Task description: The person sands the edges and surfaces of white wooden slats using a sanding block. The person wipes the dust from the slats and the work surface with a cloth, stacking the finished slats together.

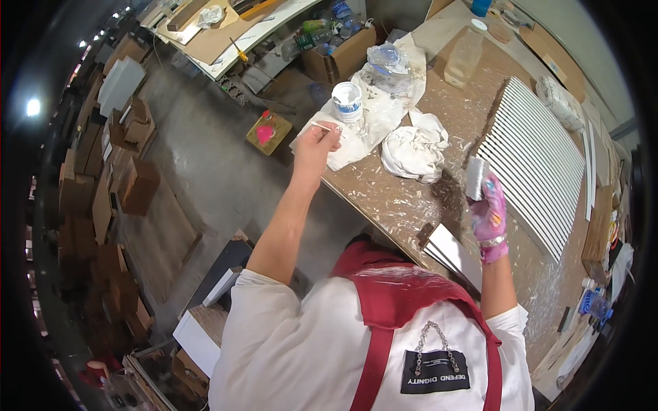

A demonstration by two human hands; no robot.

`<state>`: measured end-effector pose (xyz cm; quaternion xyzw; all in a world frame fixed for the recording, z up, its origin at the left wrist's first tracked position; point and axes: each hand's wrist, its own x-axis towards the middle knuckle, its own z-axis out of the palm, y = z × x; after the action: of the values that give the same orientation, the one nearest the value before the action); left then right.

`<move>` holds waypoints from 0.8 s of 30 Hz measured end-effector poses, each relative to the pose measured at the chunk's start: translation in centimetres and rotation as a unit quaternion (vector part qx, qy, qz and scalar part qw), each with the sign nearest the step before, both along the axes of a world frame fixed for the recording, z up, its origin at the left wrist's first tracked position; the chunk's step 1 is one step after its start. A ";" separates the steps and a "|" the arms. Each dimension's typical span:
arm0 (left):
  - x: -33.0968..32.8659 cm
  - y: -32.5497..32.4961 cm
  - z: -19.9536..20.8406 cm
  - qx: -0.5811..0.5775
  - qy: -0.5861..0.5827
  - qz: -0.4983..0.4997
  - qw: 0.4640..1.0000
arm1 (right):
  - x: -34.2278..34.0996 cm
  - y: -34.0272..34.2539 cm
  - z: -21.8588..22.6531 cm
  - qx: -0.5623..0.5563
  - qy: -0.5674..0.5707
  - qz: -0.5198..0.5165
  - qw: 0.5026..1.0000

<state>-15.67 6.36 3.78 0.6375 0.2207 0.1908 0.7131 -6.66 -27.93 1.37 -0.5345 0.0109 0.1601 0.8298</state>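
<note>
My bare left hand (pixel 319 145) is closed in a pinch on a thin white stick (pixel 321 126), over the near left corner of the workbench. Just beyond it an open white tub with a blue label (pixel 347 109) stands upright on a smeared white sheet (pixel 373 116). On my right hand (pixel 489 218) is a stained pink glove, its fingers wrapped around a short silvery block-like piece (pixel 476 179) whose exact kind I cannot make out. Beside that hand lies a striped panel of white slats (pixel 538 161). A crumpled white cloth (pixel 414 152) rests between my hands.
White strips (pixel 452 257) lie at the bench's front edge (pixel 373 218). A translucent bottle (pixel 466 55) stands at the back. Left of the bench, a yellowish container with something pink (pixel 267 132) sits lower down. A cardboard box of bottles (pixel 336 61) is behind; more boxes (pixel 137 185) line the left.
</note>
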 end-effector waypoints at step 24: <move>11.1 7.9 -0.1 0.554 -0.022 -0.087 0.828 | -6.5 -28.3 -9.4 -0.394 -0.018 -0.344 0.852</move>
<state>-4.52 14.31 3.69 0.9377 0.0066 0.2322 0.2584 -13.15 -56.26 -7.99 -0.7818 0.2412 -0.1636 0.5513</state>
